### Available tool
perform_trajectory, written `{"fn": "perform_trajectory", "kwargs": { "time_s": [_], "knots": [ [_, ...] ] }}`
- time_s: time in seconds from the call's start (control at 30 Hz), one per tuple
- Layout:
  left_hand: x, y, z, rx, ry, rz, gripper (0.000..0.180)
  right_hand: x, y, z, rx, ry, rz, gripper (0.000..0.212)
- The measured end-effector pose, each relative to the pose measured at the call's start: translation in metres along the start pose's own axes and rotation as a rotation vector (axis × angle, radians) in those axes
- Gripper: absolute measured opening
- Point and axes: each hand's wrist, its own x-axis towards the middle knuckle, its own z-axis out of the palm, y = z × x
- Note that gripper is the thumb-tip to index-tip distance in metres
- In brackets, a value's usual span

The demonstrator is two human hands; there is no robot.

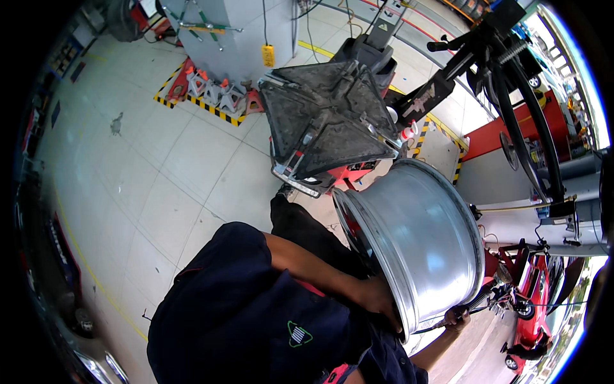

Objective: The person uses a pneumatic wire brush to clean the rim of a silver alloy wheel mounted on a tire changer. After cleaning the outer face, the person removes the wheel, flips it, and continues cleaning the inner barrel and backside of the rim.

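A broad, silver metal wheel rim (pixel 435 237) is standing tilted directly in front of the person's dark-clothed torso. The left hand (pixel 378 299) is resting against its near edge; whether the partly hidden fingers are gripping it, I cannot tell. Just beside the rim's lower side, the right hand (pixel 456 316) is closing around a slim, dark, rod-like tool (pixel 439 324). Beyond the rim, a black, square-topped machine turntable (pixel 329 118) is sitting, and red-and-grey metal jack stands (pixel 231 97) are standing farther left on the pale tiled floor (pixel 166 166).
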Motion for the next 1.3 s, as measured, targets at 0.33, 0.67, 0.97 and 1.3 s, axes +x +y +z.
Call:
{"fn": "perform_trajectory", "kwargs": {
  "time_s": [0.33,0.67,0.97,1.3],
  "knots": [
    [0.026,-0.011,-0.053,-0.214,-0.360,-0.105,0.054,-0.103,0.028,-0.032,0.182,-0.207,-0.142,0.066],
    [-0.019,-0.098,-0.081,-0.360,-0.548,-0.323,0.070,-0.204,0.048,0.120,0.051,0.432,0.013,0.048],
    [-0.059,-0.152,-0.124,-0.449,-0.792,-0.400,0.084,-0.235,0.094,0.245,-0.074,0.756,0.234,0.033],
    [-0.039,-0.195,-0.123,-0.432,-0.989,-0.611,0.083,-0.209,0.104,0.272,-0.364,0.881,0.426,0.020]
  ]
}}
